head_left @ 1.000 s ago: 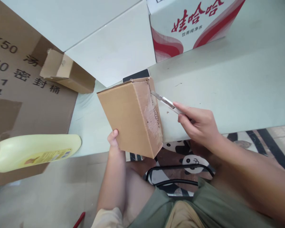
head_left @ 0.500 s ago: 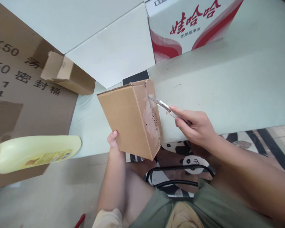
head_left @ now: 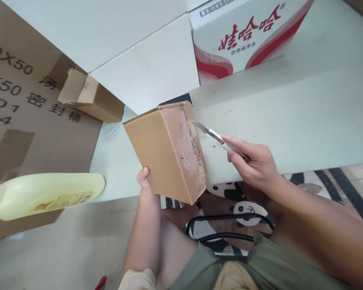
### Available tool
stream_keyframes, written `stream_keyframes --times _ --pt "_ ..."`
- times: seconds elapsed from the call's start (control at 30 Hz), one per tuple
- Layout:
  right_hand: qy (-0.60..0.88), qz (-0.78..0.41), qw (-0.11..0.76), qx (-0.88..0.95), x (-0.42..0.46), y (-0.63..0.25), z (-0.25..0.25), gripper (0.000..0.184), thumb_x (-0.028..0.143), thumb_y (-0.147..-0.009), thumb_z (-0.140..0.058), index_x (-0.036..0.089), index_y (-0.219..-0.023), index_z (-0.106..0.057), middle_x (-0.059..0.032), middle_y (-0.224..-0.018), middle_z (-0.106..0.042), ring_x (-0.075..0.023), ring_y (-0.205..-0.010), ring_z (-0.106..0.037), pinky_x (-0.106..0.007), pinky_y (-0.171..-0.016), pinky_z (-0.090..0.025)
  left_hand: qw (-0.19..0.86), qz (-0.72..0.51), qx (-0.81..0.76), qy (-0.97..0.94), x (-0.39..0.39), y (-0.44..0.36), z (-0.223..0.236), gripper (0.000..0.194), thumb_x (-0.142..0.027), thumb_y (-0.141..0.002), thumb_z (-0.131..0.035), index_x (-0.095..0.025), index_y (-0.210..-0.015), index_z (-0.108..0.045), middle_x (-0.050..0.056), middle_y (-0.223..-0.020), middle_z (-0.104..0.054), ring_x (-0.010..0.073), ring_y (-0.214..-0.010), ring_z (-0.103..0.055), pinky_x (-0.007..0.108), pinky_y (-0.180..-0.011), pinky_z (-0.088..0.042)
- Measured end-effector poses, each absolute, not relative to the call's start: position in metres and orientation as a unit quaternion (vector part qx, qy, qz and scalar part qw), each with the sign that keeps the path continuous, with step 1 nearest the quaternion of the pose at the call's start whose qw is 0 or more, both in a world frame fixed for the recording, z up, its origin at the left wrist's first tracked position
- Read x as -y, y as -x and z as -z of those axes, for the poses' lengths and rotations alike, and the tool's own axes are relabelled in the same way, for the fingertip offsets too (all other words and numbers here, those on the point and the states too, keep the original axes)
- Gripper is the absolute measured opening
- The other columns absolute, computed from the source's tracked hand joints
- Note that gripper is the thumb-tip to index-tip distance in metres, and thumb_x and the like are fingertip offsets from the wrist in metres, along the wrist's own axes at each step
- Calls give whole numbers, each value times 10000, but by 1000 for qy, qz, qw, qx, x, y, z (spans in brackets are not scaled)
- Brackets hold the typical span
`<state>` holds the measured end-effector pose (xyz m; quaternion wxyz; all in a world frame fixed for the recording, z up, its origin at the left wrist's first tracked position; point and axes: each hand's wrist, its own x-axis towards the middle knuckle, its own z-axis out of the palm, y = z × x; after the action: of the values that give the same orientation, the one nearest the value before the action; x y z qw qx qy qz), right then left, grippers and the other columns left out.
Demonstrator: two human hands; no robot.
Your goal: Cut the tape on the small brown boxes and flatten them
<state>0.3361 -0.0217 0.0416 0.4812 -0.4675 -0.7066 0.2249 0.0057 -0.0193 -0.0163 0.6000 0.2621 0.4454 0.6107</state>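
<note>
A small brown cardboard box (head_left: 161,151) is tilted up at the front edge of a pale table (head_left: 290,117). My left hand (head_left: 145,181) grips its lower near corner from underneath, thumb on the broad face. My right hand (head_left: 254,161) is closed round a utility knife (head_left: 214,137). The blade tip points at the box's taped, torn side, just right of its top corner.
A white and red printed carton (head_left: 245,36) stands at the back. A small open cardboard box (head_left: 90,96) lies on a large flat printed carton (head_left: 24,121) at left, with a yellow plastic bottle (head_left: 42,195). A dark phone (head_left: 175,99) peeks out behind the box.
The knife blade was against the tape at the box's top corner; now it has drawn slightly back to the right. The box stays held by my left hand.
</note>
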Motion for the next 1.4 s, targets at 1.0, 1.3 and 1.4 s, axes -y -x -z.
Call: stream_keyframes --times 1.0,1.3,1.4 --pt "466 -216 467 720 20 -333 -43 413 179 -913 -487 210 -1241 -737 35 -589 -602 -91 -451 -432 -213 -471 -408 632 -564 -460 -265 21 -11 10 550 -494 -560 -831 -219 -1024 -727 94 -915 -789 333 -800 -755 447 -697 -639" --pt "422 -219 469 744 22 -329 -35 408 166 -925 -479 156 -1247 -730 48 -568 -578 -81 -442 -422 -199 -479 -398 614 -583 -457 -273 19 -17 9 505 -512 -601 -797 -247 -1025 -727 67 -914 -785 320 -833 -751 437 -722 -634" --pt "418 -217 471 746 22 -328 -33 409 161 -927 -480 149 -1255 -723 42 -579 -586 -82 -454 -430 -198 -487 -401 617 -574 -462 -275 19 -16 9 504 -520 -600 -795 -240 -1013 -725 77 -921 -784 323 -819 -745 444 -713 -625"
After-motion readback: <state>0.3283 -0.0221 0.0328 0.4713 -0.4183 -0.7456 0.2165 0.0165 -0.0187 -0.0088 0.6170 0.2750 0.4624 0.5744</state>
